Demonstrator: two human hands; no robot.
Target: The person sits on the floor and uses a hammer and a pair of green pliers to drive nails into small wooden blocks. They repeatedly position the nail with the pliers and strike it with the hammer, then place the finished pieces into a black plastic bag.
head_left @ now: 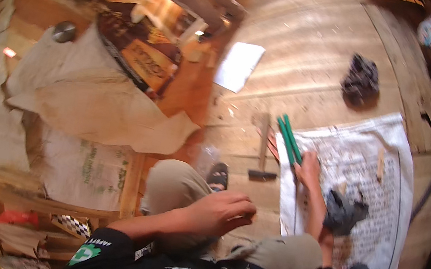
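Green rods [294,143]: two, right hand [308,170] grasping; left hand [223,212] curled, contents unclear; one hammer [262,161].

Premises are appearing to be a rough timber room, serving as a makeshift workshop: bare floorboards [296,41] are forming the floor, a hammer [262,175] is lying on them, a printed woven sack [401,179] is covering one part, and worn brown sheets [102,109] are spreading leftward

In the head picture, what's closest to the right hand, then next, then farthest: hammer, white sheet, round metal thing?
1. Hammer: just left of the right hand.
2. White sheet: farther ahead, leftward.
3. Round metal thing: far left.
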